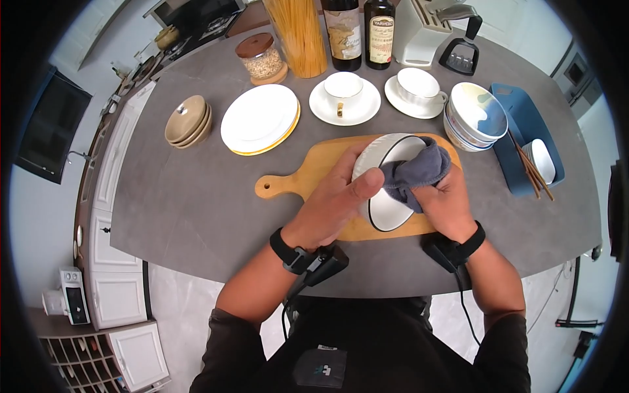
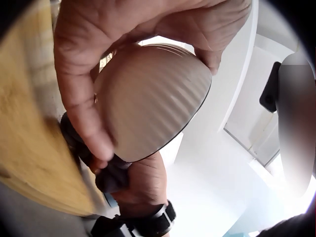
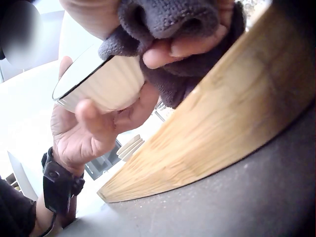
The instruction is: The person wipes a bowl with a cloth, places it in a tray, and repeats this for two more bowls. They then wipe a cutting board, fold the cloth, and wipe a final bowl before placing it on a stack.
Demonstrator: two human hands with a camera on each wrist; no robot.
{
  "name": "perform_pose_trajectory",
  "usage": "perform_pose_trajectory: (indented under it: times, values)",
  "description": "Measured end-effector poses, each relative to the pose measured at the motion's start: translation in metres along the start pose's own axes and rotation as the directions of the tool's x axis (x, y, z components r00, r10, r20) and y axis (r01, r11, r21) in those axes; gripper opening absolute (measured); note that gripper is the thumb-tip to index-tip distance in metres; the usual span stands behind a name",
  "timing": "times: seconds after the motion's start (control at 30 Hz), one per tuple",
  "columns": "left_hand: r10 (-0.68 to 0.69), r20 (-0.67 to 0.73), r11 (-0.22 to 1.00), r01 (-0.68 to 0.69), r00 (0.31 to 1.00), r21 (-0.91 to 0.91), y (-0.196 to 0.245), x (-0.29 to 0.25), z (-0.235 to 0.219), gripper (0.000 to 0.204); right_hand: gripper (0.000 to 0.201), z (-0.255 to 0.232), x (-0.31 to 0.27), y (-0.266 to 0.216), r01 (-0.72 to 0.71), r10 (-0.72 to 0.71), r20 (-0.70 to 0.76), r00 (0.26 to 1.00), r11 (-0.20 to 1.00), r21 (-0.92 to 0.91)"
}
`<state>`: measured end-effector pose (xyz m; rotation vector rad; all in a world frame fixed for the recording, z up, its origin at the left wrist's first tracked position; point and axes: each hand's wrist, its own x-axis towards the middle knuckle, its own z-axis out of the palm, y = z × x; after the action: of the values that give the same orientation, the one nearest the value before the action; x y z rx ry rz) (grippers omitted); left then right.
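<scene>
A white ribbed bowl (image 1: 388,211) with a dark rim is tilted over the wooden cutting board (image 1: 308,171), its inside facing up and to the right. My left hand (image 1: 339,196) grips it from the left, thumb near the rim and fingers round the ribbed outside (image 2: 153,98). On the other side my right hand (image 1: 450,204) holds a dark grey cloth (image 1: 419,167), bunched over the bowl's right rim and into its inside. In the right wrist view the cloth (image 3: 168,22) wraps about the right fingers, close above the board's edge.
Behind the board stand white plates (image 1: 259,118), two cups on saucers (image 1: 327,116), and stacked bowls (image 1: 475,114). Small brown bowls (image 1: 188,122) sit at left. A blue bin (image 1: 514,177) with chopsticks (image 1: 532,170) is at right. Bottles (image 1: 344,39), pasta and a knife block (image 1: 419,33) line the back.
</scene>
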<state>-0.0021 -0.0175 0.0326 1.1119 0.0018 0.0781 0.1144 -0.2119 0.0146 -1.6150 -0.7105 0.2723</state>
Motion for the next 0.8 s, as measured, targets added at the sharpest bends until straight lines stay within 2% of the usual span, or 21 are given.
perform_pose_trajectory:
  times: [0.07,0.13,0.2,0.27,0.3,0.37,0.4,0.47,0.5,0.53,0.6,0.63,0.67,0.73,0.77,0.8]
  values:
    - [-0.092,0.076,0.991,0.099,0.993,-0.092,0.002,0.000,-0.001,0.094,0.032,-0.002,0.000,0.002,0.006,-0.006,0.012,1.000,1.000,-0.002]
    - [-0.098,0.068,0.991,0.103,0.993,-0.081,0.001,0.000,-0.001,0.094,0.034,-0.006,0.000,-0.003,0.012,-0.005,0.049,0.999,0.989,-0.146]
    - [-0.097,0.064,0.993,0.101,0.993,-0.066,-0.001,0.001,-0.003,0.093,0.034,-0.003,0.000,-0.002,0.005,-0.001,0.035,0.999,0.992,-0.124]
    - [-0.025,0.019,1.000,0.025,0.999,0.020,-0.010,0.003,-0.007,0.091,0.034,-0.002,0.000,0.002,0.003,-0.001,0.021,1.000,0.995,-0.105]
    - [-0.022,0.026,1.000,0.021,0.999,0.021,-0.010,0.004,-0.005,0.091,0.033,-0.002,0.000,0.005,-0.028,0.029,0.063,0.998,0.999,-0.023]
    - [0.094,-0.013,0.984,-0.091,0.995,0.155,-0.010,0.004,-0.002,0.095,0.033,0.000,-0.002,0.008,-0.129,0.115,0.123,0.986,0.985,0.115]
    - [0.097,-0.003,0.983,-0.095,0.995,0.155,-0.010,0.004,0.000,0.095,0.033,0.003,-0.002,0.007,-0.123,0.110,0.115,0.987,0.986,0.112]
    - [0.291,0.009,0.890,-0.274,0.957,0.365,-0.012,0.004,0.003,0.101,0.034,0.008,-0.004,0.002,-0.208,0.177,0.145,0.973,0.949,0.235]
    - [0.322,-0.015,0.873,-0.291,0.947,0.392,-0.015,0.003,0.004,0.110,0.033,0.009,-0.005,-0.005,-0.292,0.234,0.213,0.948,0.907,0.304]
    - [0.326,-0.007,0.870,-0.297,0.945,0.393,-0.017,0.003,0.002,0.110,0.033,0.014,-0.007,-0.009,-0.284,0.228,0.207,0.951,0.909,0.304]
    - [0.471,0.129,0.693,-0.457,0.873,0.558,-0.022,0.005,-0.003,0.115,0.029,0.021,-0.012,-0.016,-0.393,0.296,0.276,0.914,0.815,0.426]
    - [0.478,0.117,0.701,-0.458,0.871,0.546,-0.024,0.005,-0.003,0.119,0.028,0.011,-0.011,-0.020,-0.523,0.343,0.442,0.829,0.756,0.394]
    - [0.481,0.128,0.697,-0.467,0.867,0.545,-0.026,0.004,-0.001,0.119,0.028,0.008,-0.010,-0.023,-0.513,0.337,0.435,0.835,0.761,0.397]
    - [0.493,-0.003,0.788,-0.445,0.870,0.426,-0.026,0.006,0.003,0.122,0.026,0.003,-0.011,-0.030,-0.687,0.476,0.553,0.683,0.677,0.266]
    - [0.541,0.013,0.719,-0.471,0.841,0.512,-0.022,0.006,0.002,0.110,0.026,-0.001,-0.011,-0.034,-0.693,0.494,0.559,0.667,0.687,0.219]
    - [0.547,0.026,0.713,-0.483,0.837,0.508,-0.021,0.007,-0.001,0.110,0.026,-0.002,-0.014,-0.031,-0.683,0.489,0.549,0.677,0.696,0.223]
